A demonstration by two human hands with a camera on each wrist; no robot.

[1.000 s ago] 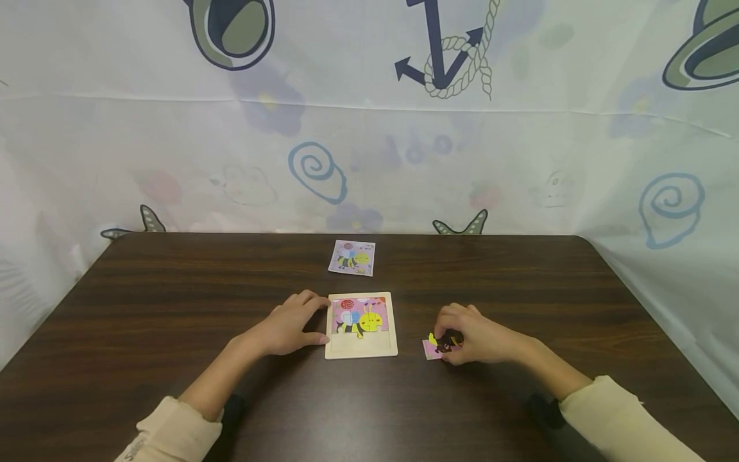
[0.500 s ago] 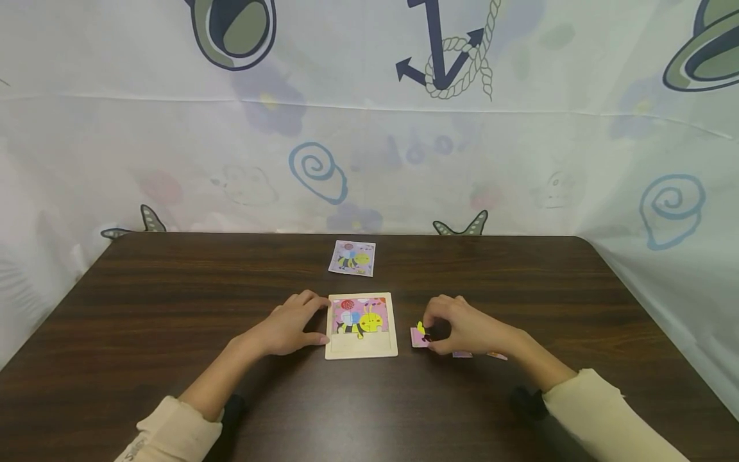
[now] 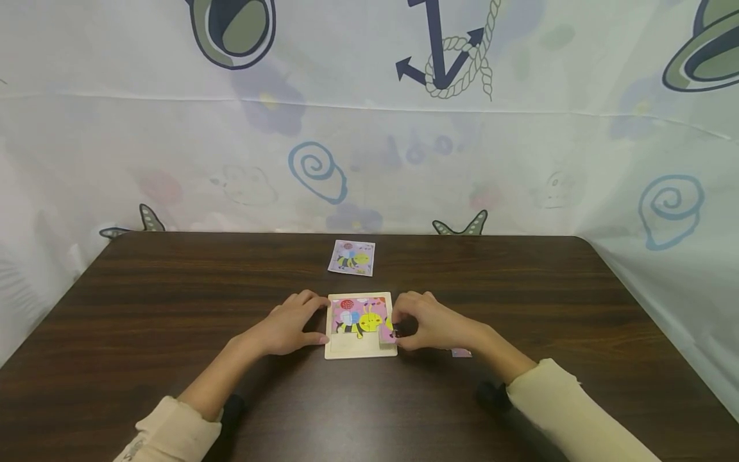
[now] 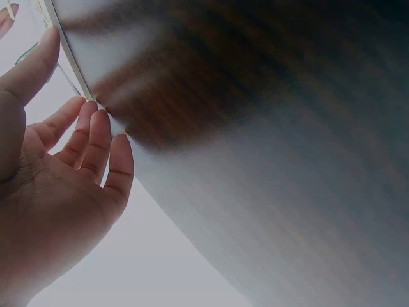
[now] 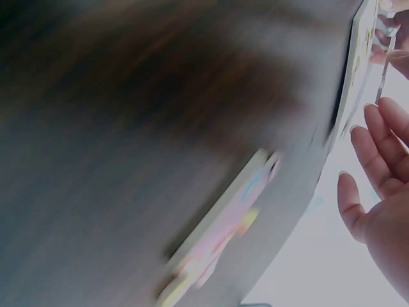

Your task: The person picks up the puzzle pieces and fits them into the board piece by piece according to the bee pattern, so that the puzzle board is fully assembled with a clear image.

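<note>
A square wooden puzzle tray (image 3: pixel 352 355) lies on the table in the head view, its upper part filled with pieces of a yellow bee picture and its lower strip bare wood. My left hand (image 3: pixel 291 326) touches the tray's left edge with thumb and fingertips; the left wrist view shows those fingers loosely extended along the edge. Over the tray's right side, a pink puzzle piece (image 3: pixel 386 334) is pinched between thumb and fingers of my right hand (image 3: pixel 433 322). In the right wrist view this piece (image 5: pixel 385 71) appears edge-on and tilted, above the tray.
Loose puzzle pieces (image 5: pixel 220 224) lie on the table near the right wrist, one of them (image 3: pixel 461 353) partly hidden by the forearm in the head view. A paper card (image 3: pixel 351 258) with the same bee picture lies behind the tray. A patterned curtain (image 3: pixel 369 167) hangs behind the table.
My right hand has moved left with the pink piece, from the table right of the tray to over the tray's right side. My left hand and the tray have stayed put.
</note>
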